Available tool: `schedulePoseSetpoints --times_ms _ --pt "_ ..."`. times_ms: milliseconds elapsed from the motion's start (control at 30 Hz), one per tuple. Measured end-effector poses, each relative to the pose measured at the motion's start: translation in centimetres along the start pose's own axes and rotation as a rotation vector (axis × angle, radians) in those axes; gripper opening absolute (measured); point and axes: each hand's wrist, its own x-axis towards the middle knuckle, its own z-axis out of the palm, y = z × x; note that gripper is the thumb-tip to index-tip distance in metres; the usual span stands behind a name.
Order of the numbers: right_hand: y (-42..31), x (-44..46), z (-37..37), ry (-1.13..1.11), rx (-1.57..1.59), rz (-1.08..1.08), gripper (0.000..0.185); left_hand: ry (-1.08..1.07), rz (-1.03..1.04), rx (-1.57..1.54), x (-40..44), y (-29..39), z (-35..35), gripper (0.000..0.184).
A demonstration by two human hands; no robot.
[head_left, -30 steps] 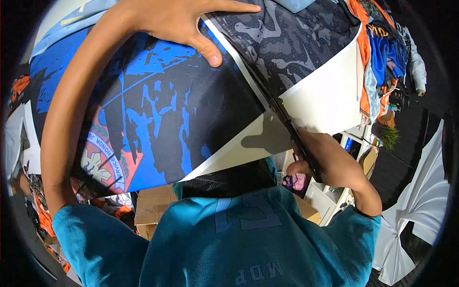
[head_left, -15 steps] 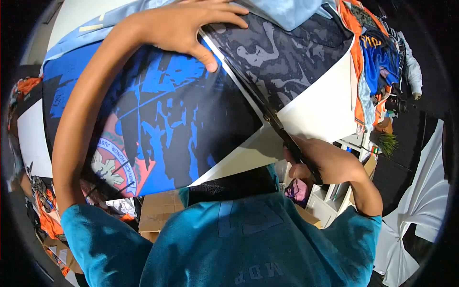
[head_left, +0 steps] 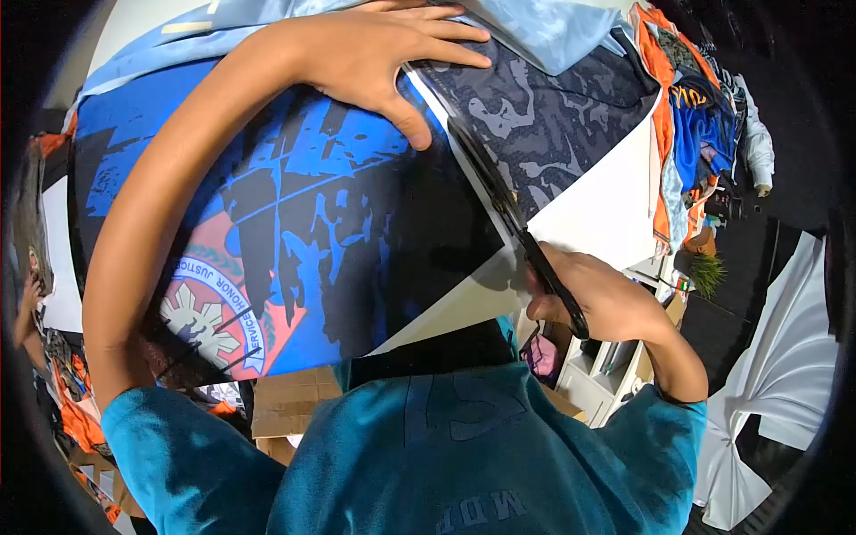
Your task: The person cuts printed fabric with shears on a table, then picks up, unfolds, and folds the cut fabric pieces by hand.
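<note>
My left hand [head_left: 392, 58] lies flat with spread fingers at the far end of a blue and black printed fabric [head_left: 357, 223], its thumb pressing near the white edge strip. My right hand [head_left: 593, 290] grips the handles of large black scissors [head_left: 490, 174]. The blades lie along the white strip between the blue print and a dark grey camouflage-patterned fabric [head_left: 553, 116], pointing toward my left hand. My right fingers are partly hidden behind the handle. A round emblem [head_left: 209, 308] is printed on the blue fabric's near left part.
Light blue cloth [head_left: 553, 36] lies at the far side of the white tabletop [head_left: 597, 201]. Orange and blue garments [head_left: 691, 134] pile up at the right. Below are a cardboard box [head_left: 290, 406] and white shelves [head_left: 597, 374]. Another person's hand [head_left: 34, 299] shows at the left edge.
My left hand and the blue fabric have shifted slightly right. The scissor blades have also moved a little right, and the handles sit slightly higher. Another person's hand has appeared at the left edge.
</note>
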Motion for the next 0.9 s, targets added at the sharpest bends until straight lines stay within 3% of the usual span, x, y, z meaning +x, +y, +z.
schedulePoseSetpoints --times_ms 167,300,900 --pt "-0.3 0.0 0.1 0.022 0.095 0.043 0.027 0.011 0.009 -0.013 0.1 -0.5 0.3 0.099" --pt "-0.5 0.0 0.3 0.049 0.103 0.054 0.025 -0.092 0.159 -0.122 0.6 -1.5 -0.1 0.1" --pt "-0.9 -0.2 0.8 0.094 0.066 0.088 0.026 -0.131 0.137 -0.126 0.9 -1.5 -0.1 0.099"
